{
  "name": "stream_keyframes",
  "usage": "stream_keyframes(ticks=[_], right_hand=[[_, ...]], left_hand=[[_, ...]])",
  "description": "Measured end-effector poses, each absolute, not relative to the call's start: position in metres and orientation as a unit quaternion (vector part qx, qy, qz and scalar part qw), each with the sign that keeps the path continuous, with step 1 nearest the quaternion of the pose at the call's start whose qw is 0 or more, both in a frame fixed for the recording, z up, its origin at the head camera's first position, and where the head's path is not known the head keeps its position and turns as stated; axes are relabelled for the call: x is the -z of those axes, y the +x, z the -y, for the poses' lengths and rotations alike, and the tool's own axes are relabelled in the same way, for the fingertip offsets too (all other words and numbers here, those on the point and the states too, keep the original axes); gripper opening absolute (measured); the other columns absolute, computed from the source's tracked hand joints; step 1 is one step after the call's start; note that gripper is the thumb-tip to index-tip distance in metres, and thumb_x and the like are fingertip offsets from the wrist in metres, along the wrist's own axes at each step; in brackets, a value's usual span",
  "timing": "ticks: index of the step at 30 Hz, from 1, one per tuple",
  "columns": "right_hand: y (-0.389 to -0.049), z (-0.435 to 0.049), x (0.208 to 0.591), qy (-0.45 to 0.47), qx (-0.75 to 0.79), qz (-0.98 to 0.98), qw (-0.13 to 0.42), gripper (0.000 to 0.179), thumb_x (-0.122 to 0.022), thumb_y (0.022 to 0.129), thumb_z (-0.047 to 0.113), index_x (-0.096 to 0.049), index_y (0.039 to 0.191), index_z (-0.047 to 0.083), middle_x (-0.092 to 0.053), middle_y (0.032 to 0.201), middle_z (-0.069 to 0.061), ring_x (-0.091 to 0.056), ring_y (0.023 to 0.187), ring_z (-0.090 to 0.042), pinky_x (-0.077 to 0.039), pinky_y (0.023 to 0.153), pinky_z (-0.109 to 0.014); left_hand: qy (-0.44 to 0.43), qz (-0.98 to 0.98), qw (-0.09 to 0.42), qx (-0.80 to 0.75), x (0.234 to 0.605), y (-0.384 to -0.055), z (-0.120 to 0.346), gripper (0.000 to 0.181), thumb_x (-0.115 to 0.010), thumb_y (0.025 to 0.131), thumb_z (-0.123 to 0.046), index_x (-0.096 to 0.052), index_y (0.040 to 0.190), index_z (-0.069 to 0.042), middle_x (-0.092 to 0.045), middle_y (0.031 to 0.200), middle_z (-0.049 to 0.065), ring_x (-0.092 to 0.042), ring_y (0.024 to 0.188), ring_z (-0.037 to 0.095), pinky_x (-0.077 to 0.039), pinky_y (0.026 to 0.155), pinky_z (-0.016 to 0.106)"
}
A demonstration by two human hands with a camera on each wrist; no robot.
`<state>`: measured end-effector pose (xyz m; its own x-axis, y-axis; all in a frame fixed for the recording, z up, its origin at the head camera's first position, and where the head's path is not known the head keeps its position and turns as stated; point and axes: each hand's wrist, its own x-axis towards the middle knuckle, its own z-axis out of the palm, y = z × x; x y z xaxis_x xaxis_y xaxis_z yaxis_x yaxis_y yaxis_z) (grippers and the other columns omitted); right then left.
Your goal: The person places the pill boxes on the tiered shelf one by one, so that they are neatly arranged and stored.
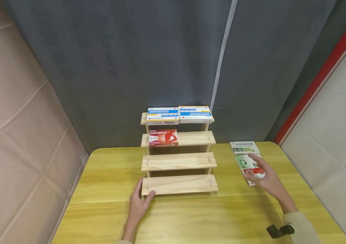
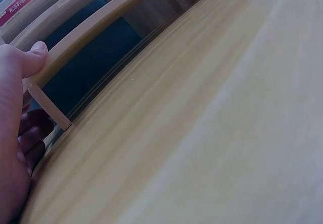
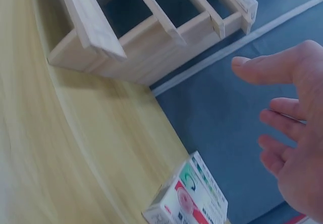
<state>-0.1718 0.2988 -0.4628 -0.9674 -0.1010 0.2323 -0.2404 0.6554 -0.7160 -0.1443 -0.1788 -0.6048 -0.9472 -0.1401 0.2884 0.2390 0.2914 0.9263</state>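
A four-step wooden display rack stands on the table. My left hand holds the left end of its lowest step; in the left wrist view the thumb lies on the board's edge and the other fingers go behind the leg. Two white-and-blue medicine boxes lie side by side on the top step. On the step below, at its left, sits a red medicine box. My right hand hovers over white medicine boxes with green and red print, its fingers apart and holding nothing.
A white-and-green medicine box lies at the far end of that group, right of the rack. The yellow wooden table meets a grey curtain behind. Pale walls flank both sides.
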Motion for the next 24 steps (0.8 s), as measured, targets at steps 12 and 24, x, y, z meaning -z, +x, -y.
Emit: stream_keyframes(ticks=[12, 24], right_hand=[[-0.169, -0.326, 0.478, 0.054, -0.403, 0.913, 0.011, 0.092, -0.08, 0.085, 0.021, -0.027, 0.16, 0.007, -0.031, 0.158, -0.035, -0.035, 0.136, -0.061, -0.036, 0.099, -0.079], [-0.17, -0.349, 0.494, 0.011, -0.417, 0.909, -0.006, 0.094, -0.078, 0.087, 0.018, -0.022, 0.16, 0.003, -0.03, 0.154, -0.038, -0.04, 0.127, -0.051, -0.041, 0.096, -0.065]], left_hand=[[-0.028, 0.792, 0.157, 0.589, 0.605, -0.144, 0.179, 0.078, -0.077, 0.09, -0.017, -0.036, 0.154, 0.002, -0.049, 0.152, 0.022, -0.05, 0.139, 0.039, -0.03, 0.111, 0.006], [-0.028, 0.798, 0.162, 0.58, 0.602, -0.144, 0.178, 0.078, -0.077, 0.09, -0.016, -0.037, 0.153, 0.003, -0.05, 0.15, 0.024, -0.051, 0.137, 0.04, -0.031, 0.11, 0.007]])
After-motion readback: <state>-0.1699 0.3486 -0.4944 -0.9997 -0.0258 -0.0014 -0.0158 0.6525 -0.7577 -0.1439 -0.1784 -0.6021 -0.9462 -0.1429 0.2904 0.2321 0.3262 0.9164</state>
